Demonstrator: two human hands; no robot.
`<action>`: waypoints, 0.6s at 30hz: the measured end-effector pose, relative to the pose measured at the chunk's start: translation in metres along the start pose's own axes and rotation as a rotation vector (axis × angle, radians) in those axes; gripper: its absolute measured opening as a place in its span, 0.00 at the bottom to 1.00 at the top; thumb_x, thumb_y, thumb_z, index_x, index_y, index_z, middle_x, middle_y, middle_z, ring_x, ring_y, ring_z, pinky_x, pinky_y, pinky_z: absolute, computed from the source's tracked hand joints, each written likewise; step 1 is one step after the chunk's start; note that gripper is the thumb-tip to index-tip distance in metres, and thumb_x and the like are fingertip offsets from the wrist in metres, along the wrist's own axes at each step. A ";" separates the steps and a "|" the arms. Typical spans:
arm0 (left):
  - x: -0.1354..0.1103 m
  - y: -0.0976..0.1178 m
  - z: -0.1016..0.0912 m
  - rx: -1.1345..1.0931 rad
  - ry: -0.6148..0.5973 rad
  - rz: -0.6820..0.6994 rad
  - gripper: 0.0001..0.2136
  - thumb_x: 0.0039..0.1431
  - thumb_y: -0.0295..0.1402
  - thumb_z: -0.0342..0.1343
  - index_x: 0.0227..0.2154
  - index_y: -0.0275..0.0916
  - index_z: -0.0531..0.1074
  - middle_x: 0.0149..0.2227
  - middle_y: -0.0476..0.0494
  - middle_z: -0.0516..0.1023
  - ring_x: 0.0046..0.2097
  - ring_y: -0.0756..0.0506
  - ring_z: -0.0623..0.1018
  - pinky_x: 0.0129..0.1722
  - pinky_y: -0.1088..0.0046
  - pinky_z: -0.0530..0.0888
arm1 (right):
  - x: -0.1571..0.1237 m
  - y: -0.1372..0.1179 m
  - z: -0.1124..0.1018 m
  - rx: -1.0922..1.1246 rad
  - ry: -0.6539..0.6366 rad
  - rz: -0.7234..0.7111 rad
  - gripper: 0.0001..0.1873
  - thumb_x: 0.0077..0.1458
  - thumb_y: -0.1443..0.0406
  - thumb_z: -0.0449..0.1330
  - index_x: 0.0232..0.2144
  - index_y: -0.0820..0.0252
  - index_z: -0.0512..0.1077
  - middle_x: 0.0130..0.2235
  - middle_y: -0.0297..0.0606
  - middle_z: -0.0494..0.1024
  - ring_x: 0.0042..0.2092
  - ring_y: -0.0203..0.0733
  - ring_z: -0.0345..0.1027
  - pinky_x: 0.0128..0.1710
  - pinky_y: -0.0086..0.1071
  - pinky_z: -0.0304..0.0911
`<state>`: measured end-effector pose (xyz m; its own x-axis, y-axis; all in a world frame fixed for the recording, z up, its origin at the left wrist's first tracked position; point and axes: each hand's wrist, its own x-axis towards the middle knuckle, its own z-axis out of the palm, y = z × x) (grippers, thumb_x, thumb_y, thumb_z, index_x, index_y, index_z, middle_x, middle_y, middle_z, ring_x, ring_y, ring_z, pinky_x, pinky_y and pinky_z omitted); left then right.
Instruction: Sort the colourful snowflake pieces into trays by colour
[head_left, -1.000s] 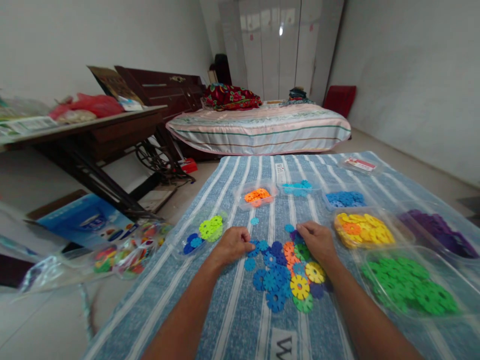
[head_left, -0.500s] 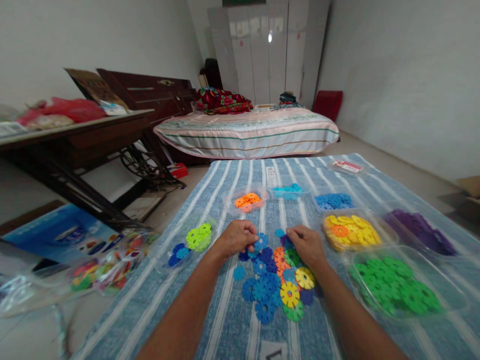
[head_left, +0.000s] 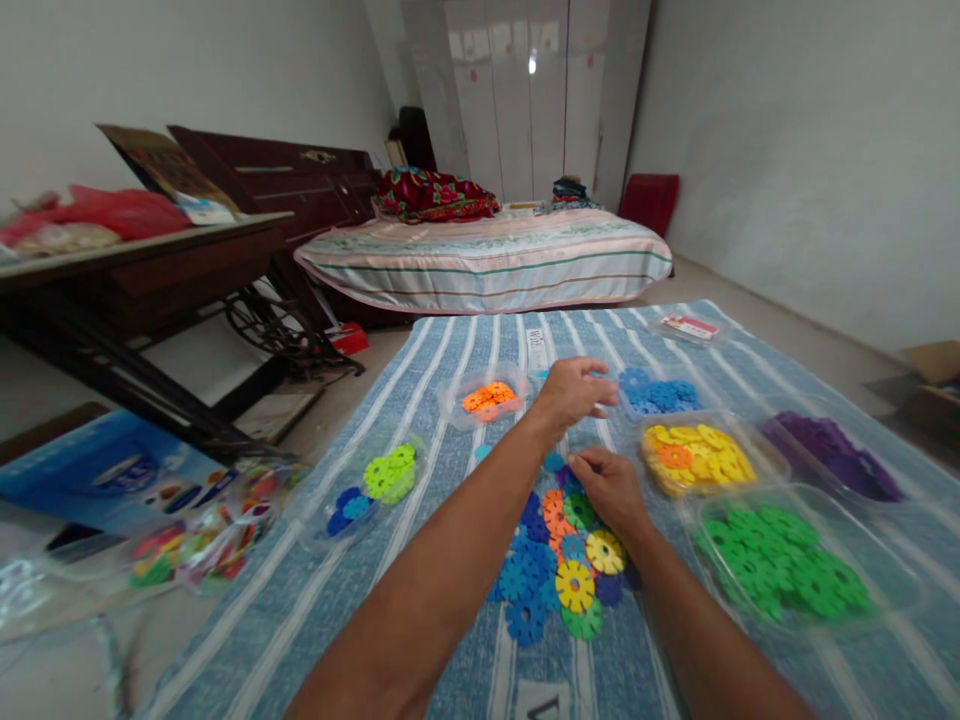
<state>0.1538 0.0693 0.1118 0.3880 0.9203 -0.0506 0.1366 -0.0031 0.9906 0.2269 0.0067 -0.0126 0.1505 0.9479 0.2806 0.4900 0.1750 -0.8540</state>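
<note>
My left hand point(head_left: 576, 390) reaches over the cloth with its fingers apart and nothing visible in them. Its fingertips are beside the clear tub of blue snowflake discs point(head_left: 667, 396), where one disc leans at the left side. My right hand point(head_left: 611, 488) rests at the back right of a mixed pile of notched plastic discs point(head_left: 536, 570). Its fingers are bent and pressed together; what they hold, if anything, is hidden. Yellow point(head_left: 575, 586), orange, green and dark blue discs lie below and left of it. My left forearm covers part of the pile.
Clear tubs hold orange discs point(head_left: 489, 400), yellow discs point(head_left: 701, 455), purple discs point(head_left: 829, 455), green discs point(head_left: 784, 560) and lime discs point(head_left: 390, 472). A lidded box point(head_left: 690, 326) lies at the far right of the striped cloth point(head_left: 450, 350). Beyond stand a bed point(head_left: 487, 265) and sewing table point(head_left: 142, 235).
My left hand has moved from the pile forward and right to the blue tub, and its fingers have spread. A blue disc now shows at that tub's left side. My right hand stays at the pile.
</note>
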 end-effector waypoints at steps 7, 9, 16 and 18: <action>-0.029 -0.016 -0.043 0.487 -0.034 0.016 0.05 0.47 0.28 0.54 0.27 0.31 0.70 0.19 0.49 0.71 0.23 0.52 0.73 0.21 0.81 0.65 | -0.001 0.000 -0.001 -0.017 -0.008 0.012 0.19 0.51 0.55 0.51 0.20 0.60 0.73 0.21 0.33 0.70 0.25 0.34 0.62 0.26 0.27 0.55; -0.051 -0.033 -0.065 0.642 -0.047 -0.009 0.04 0.45 0.29 0.54 0.24 0.32 0.71 0.18 0.50 0.70 0.23 0.52 0.71 0.22 0.80 0.64 | -0.001 0.000 -0.002 -0.038 -0.008 0.013 0.19 0.51 0.54 0.51 0.20 0.60 0.73 0.22 0.33 0.71 0.26 0.35 0.63 0.27 0.27 0.55; -0.104 -0.071 -0.106 0.953 0.060 -0.116 0.07 0.43 0.28 0.54 0.26 0.36 0.74 0.21 0.50 0.71 0.26 0.50 0.70 0.26 0.77 0.61 | -0.003 -0.003 -0.003 -0.050 -0.005 0.009 0.18 0.50 0.55 0.51 0.20 0.60 0.73 0.22 0.32 0.71 0.26 0.35 0.64 0.28 0.27 0.56; -0.112 -0.074 -0.110 1.012 0.048 -0.135 0.06 0.42 0.28 0.54 0.25 0.37 0.74 0.22 0.49 0.71 0.27 0.49 0.70 0.27 0.76 0.60 | -0.003 -0.002 -0.003 -0.049 -0.005 0.009 0.18 0.50 0.55 0.51 0.20 0.60 0.73 0.22 0.32 0.71 0.26 0.35 0.64 0.28 0.27 0.56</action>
<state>-0.0003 0.0096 0.0583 0.2784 0.9521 -0.1267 0.8909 -0.2067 0.4044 0.2281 0.0023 -0.0102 0.1506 0.9507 0.2711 0.5302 0.1538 -0.8338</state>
